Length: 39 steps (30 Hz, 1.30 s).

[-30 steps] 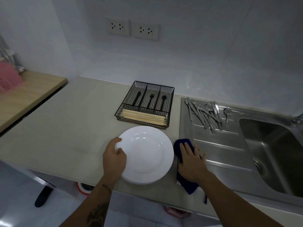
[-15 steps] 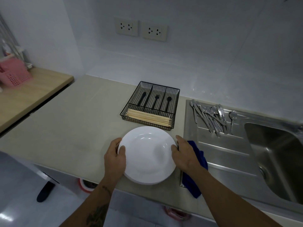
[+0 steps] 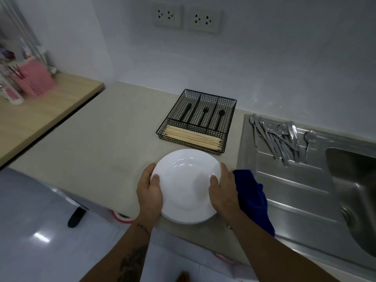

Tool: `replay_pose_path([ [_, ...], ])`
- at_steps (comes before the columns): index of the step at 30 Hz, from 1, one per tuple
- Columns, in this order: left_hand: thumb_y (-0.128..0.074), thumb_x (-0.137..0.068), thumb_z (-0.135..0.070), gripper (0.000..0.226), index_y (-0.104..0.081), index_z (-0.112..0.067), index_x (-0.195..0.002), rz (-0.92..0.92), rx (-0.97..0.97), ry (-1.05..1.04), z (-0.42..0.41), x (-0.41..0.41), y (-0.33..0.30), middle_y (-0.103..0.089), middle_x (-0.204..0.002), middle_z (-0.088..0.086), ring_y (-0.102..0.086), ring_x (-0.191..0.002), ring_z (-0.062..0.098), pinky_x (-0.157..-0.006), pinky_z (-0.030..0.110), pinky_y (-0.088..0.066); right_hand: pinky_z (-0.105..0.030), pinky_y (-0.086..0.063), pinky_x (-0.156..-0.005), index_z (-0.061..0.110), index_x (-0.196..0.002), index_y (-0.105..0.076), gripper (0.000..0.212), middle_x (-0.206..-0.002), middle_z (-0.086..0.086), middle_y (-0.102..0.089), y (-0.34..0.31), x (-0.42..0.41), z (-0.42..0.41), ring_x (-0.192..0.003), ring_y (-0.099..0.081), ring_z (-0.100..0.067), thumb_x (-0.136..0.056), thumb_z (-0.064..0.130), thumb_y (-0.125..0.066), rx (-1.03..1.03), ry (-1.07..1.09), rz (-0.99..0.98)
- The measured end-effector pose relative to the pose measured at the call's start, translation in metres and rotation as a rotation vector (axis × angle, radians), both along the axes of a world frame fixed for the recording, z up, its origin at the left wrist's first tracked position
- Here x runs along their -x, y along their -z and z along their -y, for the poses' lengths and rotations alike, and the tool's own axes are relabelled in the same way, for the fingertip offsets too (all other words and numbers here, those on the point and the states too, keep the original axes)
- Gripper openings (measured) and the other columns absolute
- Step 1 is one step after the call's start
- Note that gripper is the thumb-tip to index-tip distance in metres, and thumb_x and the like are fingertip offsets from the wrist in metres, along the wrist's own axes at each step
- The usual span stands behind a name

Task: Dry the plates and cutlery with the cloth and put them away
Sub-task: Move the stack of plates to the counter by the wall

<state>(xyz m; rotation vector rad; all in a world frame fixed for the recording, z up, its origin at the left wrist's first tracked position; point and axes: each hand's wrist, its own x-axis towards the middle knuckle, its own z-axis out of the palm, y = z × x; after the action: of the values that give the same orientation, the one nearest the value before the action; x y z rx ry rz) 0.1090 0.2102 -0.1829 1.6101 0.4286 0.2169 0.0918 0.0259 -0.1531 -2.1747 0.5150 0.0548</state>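
Head camera view, looking down at a beige countertop (image 3: 97, 151). Both hands grasp a white plate (image 3: 186, 186) on top of a stack of white plates: the left hand (image 3: 149, 193) curls around its left rim with the thumb on top, and the right hand (image 3: 222, 193) curls around its right rim the same way. The stack sits at the counter's near edge, partly over it, just in front of the person. Left of the left hand, bare counter stretches away to a lower wooden surface (image 3: 40, 110). Just right of the right hand, a dark blue cloth (image 3: 253, 200) lies crumpled where the counter meets a steel draining board (image 3: 284, 184). Beyond the right hand, a loose pile of metal cutlery (image 3: 278, 137) lies at the board's far end, beside the sink basin (image 3: 356, 192). Beyond both hands, near the plate, sits a black wire cutlery tray (image 3: 196, 121): its three far compartments each hold one black utensil, and its long near compartment holds wooden chopsticks (image 3: 193, 137).
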Motion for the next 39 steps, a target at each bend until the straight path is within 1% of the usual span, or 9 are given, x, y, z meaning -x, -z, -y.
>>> replay_pose_path([
  [3,-0.05,-0.098,-0.006,0.034,-0.061,-0.011,-0.129,-0.004,0.01,-0.022,-0.001,0.004,-0.001,-0.061,-0.129,0.002,-0.055,-0.115,0.021,-0.1,0.037,-0.046,-0.043,-0.039,-0.103,0.025,-0.152,-0.015,0.057,-0.147,-0.004,-0.03,-0.001,0.007,0.0,-0.126,-0.043,-0.026,-0.1,0.033,-0.038,0.019,-0.016,0.015],
  [9,-0.053,-0.096,-0.01,0.03,-0.065,-0.016,-0.122,0.006,-0.006,-0.055,-0.015,0.007,-0.015,-0.065,-0.122,0.0,-0.059,-0.112,0.023,-0.101,0.047,-0.049,-0.046,-0.041,-0.102,0.027,-0.151,-0.015,0.056,-0.144,-0.003,-0.034,-0.013,0.005,-0.009,-0.122,-0.044,-0.025,-0.1,0.039,-0.035,0.038,-0.06,0.042],
  [11,-0.054,-0.093,-0.017,0.028,-0.067,-0.021,-0.118,0.024,-0.01,-0.044,-0.025,0.004,-0.024,-0.067,-0.118,-0.003,-0.06,-0.11,0.022,-0.099,0.048,-0.05,-0.038,-0.039,-0.096,0.026,-0.151,-0.015,0.056,-0.141,-0.001,-0.034,-0.02,0.002,-0.017,-0.121,-0.044,-0.023,-0.1,0.039,-0.035,0.034,-0.08,0.068],
  [14,-0.054,-0.085,-0.03,0.033,-0.068,-0.025,-0.114,0.053,-0.017,-0.045,-0.046,-0.004,-0.034,-0.068,-0.115,-0.008,-0.061,-0.109,0.02,-0.099,0.049,-0.05,-0.035,-0.039,-0.092,0.026,-0.15,-0.016,0.057,-0.138,-0.002,-0.035,-0.031,-0.006,-0.037,-0.11,-0.045,-0.018,-0.1,0.036,-0.038,-0.007,-0.102,0.142],
  [17,-0.056,-0.089,-0.027,0.027,-0.067,-0.028,-0.114,0.069,0.009,-0.057,-0.076,-0.019,-0.039,-0.067,-0.117,-0.008,-0.061,-0.112,0.02,-0.101,0.049,-0.048,-0.037,-0.041,-0.094,0.027,-0.15,-0.017,0.056,-0.137,-0.002,-0.035,-0.038,-0.022,-0.066,-0.104,-0.044,-0.014,-0.098,0.036,-0.039,-0.035,-0.116,0.174],
  [23,-0.054,-0.096,-0.013,0.025,-0.066,-0.024,-0.115,0.103,0.058,-0.051,-0.15,-0.078,-0.045,-0.066,-0.118,-0.006,-0.06,-0.112,0.019,-0.101,0.043,-0.048,-0.04,-0.041,-0.099,0.027,-0.146,-0.025,0.053,-0.141,-0.002,-0.035,-0.04,-0.075,-0.143,-0.117,-0.048,-0.024,-0.096,0.035,-0.042,-0.044,-0.074,0.206],
  [30,-0.054,-0.085,-0.035,0.033,-0.066,-0.032,-0.115,0.105,-0.02,0.109,-0.251,-0.173,-0.054,-0.069,-0.114,-0.009,-0.064,-0.107,0.02,-0.093,0.051,-0.054,-0.041,-0.037,-0.106,0.025,-0.147,-0.027,0.051,-0.144,-0.004,-0.035,-0.04,-0.151,-0.245,-0.124,-0.045,-0.026,-0.097,0.033,-0.037,-0.08,0.066,0.207],
  [33,-0.052,-0.085,-0.035,0.031,-0.067,-0.032,-0.112,0.129,-0.016,0.163,-0.277,-0.202,-0.063,-0.069,-0.111,-0.007,-0.065,-0.104,0.02,-0.089,0.049,-0.056,-0.037,-0.031,-0.107,0.023,-0.151,-0.019,0.053,-0.149,-0.005,-0.028,-0.045,-0.173,-0.274,-0.129,-0.04,-0.025,-0.1,0.028,-0.034,-0.084,0.108,0.181],
  [39,-0.05,-0.089,-0.035,0.031,-0.064,-0.03,-0.117,0.145,-0.026,0.241,-0.293,-0.259,-0.058,-0.067,-0.113,-0.006,-0.063,-0.104,0.02,-0.09,0.047,-0.055,-0.035,-0.032,-0.103,0.025,-0.152,-0.016,0.056,-0.146,-0.005,-0.028,-0.048,-0.213,-0.295,-0.125,-0.04,-0.024,-0.1,0.028,-0.035,-0.071,0.161,0.159],
])
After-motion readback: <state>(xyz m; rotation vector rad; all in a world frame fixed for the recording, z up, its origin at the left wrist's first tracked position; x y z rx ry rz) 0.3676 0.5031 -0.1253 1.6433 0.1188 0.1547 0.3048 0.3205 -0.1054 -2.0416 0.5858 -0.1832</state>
